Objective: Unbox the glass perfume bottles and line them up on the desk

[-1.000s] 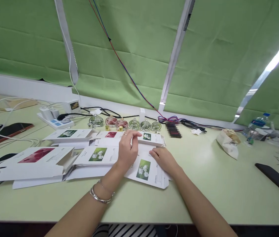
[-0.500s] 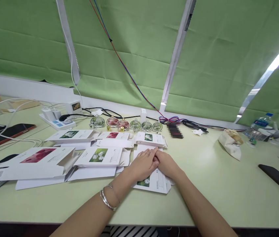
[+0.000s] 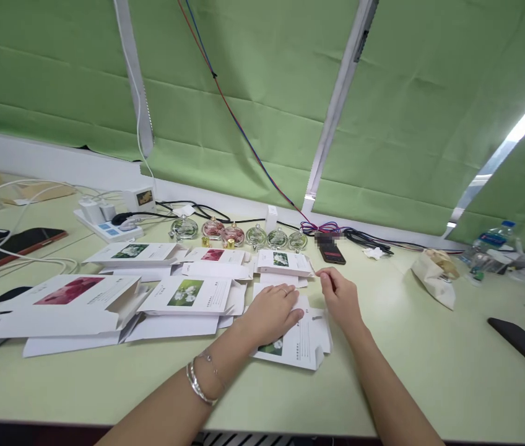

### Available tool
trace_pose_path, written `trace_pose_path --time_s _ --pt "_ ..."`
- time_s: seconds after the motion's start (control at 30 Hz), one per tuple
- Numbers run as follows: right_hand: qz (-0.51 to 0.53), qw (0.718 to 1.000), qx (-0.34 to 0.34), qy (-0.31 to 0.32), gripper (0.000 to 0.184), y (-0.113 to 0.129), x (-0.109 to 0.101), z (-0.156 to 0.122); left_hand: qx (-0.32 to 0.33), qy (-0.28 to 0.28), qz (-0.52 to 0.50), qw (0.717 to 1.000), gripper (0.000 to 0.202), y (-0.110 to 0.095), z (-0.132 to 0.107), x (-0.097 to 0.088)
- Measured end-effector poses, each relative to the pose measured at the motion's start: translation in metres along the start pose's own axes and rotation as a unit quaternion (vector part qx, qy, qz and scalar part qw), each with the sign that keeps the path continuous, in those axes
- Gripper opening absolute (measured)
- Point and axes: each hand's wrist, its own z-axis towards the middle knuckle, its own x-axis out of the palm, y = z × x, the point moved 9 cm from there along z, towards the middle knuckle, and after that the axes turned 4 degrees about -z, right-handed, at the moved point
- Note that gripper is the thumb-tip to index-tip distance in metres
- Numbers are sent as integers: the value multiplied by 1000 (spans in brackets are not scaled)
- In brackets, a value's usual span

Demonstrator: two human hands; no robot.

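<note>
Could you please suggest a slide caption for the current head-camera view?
Left hand flat on a flower-print carton, right hand just beside it, with round bottles lined up behind.

The single view looks out from the person's head, above the near side of the pale green, smooth worktop (image 3: 411, 384), facing forward and tilted down. It sits close: two bare forearms (image 3: 169, 399) rise from the bottom edge, bringing the left hand (image 3: 274, 314) and right hand (image 3: 340, 300) near mid-width, below centre. Broad green fabric blinds (image 3: 262, 74) behind the worktop fill the upper part.
</note>
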Motion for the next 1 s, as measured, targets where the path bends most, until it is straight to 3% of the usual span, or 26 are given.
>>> trace_pose_path --time_s 0.07,0.17,0.27,0.33,0.43,0.53,0.63,0.7,0.77,0.83,0.9,1.0 --pt "5 1000 -5 -26 31 2 -12 13 11 -54 -5 998 35 -2 1 -21" --pt "-19 998 -48 -27 30 21 -17 57 19 -143 -12 989 32 1 -2 -56" --pt "-118 988 -97 5 24 53 7 116 12 -232 -40 972 30 8 -10 -86" --pt "-204 975 -71 60 27 62 41 154 1 -274 -57 960 29 14 -16 -97" --pt "-235 967 -25 95 44 67 93 196 -13 -265 -41 963 27 17 -17 -90" --pt "-245 960 38 128 56 57 138 216 -6 -188 -13 982 20 9 -13 -62" --pt "-244 956 76 146 43 45 167 224 16 -112 0 994 21 -3 -10 -37" --pt "-242 956 83 142 33 41 173 226 28 -80 10 996 23 -9 -9 -29" --pt "-237 960 79 129 29 39 168 228 26 -65 9 997 24 -10 -9 -29" --pt "-229 965 68 106 29 40 150 229 16 -58 4 998 25 -9 -10 -32" --pt "-219 972 52 72 33 42 116 225 7 -44 4 999 26 -8 -11 -34" --pt "-203 979 31 11 40 43 45 202 -5 -26 5 1000 25 -8 -13 -36"
